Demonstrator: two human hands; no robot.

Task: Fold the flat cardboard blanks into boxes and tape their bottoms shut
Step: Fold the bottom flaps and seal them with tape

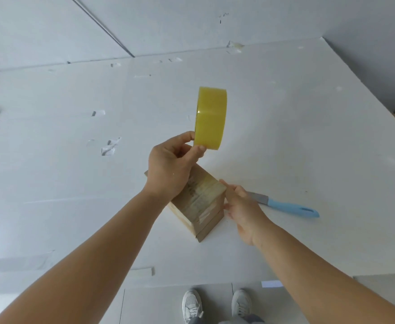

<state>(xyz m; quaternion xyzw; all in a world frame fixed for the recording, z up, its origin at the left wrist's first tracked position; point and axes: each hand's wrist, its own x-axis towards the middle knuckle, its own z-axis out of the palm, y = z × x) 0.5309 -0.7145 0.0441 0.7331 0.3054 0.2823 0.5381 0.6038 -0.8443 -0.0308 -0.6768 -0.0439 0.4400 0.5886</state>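
Note:
A small folded cardboard box stands on the white table, its upward face covered with strips of clear tape. My left hand is raised above the box's far end and pinches the lower edge of a yellow tape roll, held upright in the air. My right hand rests against the box's right side, fingers extended along its edge and thumb low on the side wall.
A knife with a light blue handle lies on the table just right of my right hand. Scraps of clear tape stick to the table at the left and far side. The table's near edge and my shoes are below.

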